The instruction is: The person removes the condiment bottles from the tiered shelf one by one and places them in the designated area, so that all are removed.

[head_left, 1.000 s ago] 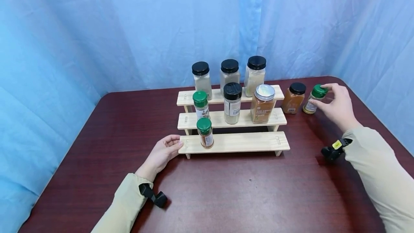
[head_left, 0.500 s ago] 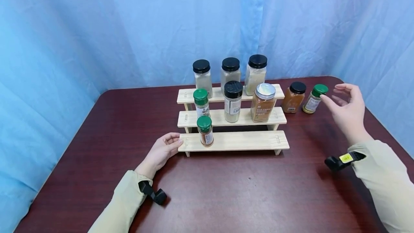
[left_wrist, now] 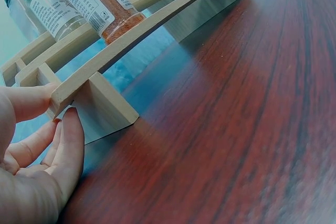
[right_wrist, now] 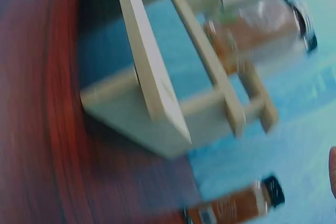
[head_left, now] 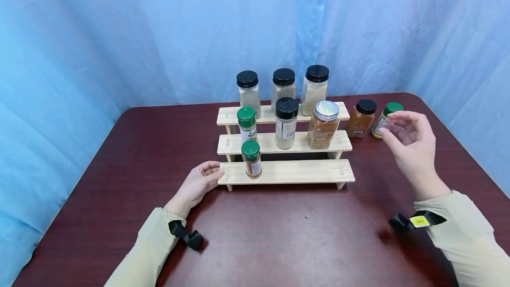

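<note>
Pinches the rack [head_left: 299, 172] at its near left end with the left grip [head_left: 197, 185] and holds the right grip [head_left: 413, 149], the nearer one, parted and seemingly empty, just short of the green-capped jar [head_left: 392, 108], upright on the desk [head_left: 295, 242] right of the black-capped amber jar [head_left: 360, 123].

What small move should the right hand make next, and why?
Probably reach left for the front-shelf jar: the right hand has released the green-capped jar on the table, while the left hand holds the rack.
</note>
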The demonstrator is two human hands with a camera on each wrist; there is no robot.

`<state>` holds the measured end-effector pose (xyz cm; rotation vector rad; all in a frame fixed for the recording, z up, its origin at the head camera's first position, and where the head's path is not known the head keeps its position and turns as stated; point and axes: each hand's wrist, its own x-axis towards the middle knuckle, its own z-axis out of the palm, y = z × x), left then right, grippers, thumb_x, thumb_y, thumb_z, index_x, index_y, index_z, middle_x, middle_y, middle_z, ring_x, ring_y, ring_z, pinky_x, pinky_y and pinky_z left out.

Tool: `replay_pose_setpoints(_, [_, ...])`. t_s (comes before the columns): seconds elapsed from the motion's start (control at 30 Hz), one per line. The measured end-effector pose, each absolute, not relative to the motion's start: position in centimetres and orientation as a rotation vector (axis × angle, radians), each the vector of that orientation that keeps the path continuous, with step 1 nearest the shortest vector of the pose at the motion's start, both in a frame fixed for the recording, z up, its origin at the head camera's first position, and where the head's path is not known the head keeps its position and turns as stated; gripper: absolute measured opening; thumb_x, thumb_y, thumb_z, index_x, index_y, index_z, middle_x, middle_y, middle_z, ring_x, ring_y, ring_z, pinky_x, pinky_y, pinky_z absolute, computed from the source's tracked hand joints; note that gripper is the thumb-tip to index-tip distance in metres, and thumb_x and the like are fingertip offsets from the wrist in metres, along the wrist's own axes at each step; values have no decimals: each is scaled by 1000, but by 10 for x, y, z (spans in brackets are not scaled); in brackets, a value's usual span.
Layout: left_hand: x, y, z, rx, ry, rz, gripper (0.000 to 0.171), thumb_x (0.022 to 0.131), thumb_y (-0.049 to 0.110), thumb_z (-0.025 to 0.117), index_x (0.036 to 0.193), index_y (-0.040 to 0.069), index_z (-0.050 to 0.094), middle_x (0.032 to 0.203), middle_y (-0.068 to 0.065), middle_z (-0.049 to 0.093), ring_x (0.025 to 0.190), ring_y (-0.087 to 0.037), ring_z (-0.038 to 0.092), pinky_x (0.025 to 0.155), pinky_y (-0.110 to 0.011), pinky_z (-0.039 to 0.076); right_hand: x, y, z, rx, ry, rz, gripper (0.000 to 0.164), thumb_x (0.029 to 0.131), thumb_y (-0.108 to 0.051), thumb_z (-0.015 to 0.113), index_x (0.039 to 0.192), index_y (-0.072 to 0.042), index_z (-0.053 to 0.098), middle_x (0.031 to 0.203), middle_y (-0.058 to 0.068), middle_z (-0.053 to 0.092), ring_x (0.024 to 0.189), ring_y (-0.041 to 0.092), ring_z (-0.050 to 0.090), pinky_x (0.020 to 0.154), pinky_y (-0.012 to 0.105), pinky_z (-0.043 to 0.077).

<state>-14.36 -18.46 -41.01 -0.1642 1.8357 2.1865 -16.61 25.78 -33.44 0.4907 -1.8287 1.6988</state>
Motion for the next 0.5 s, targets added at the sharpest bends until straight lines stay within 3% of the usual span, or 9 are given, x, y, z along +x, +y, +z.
replay_pose_setpoints(0.23, [-143, -183, -411, -141, 1834, 2187, 17, 93, -3, 51, 109, 3, 49, 87, 5, 56, 77, -3, 58, 71, -17, 51, -151, 219, -330, 790, -1813, 1676, 36, 81, 11, 66, 111, 18, 49, 110, 1, 60, 101, 12, 59, 91, 18, 46])
replay_pose_setpoints(0.43, [-144, -184, -411, -141, 1832, 2191, 17, 92, -3, 52, 108, 3, 49, 86, 5, 56, 76, -3, 59, 70, -17, 51, -142, 183, -327, 989, -1874, 1619, 41, 83, -8, 72, 107, 18, 51, 114, 0, 59, 104, 11, 56, 93, 19, 45])
replay_pose_setpoints(0.5, [-144, -185, -412, -139, 1833, 2197, 16, 93, -3, 52, 107, 4, 50, 86, 5, 57, 76, -3, 59, 70, -17, 51, -142, 171, -326, 1038, -1903, 1594, 41, 82, -8, 73, 106, 18, 52, 115, 1, 59, 106, 11, 55, 93, 19, 45])
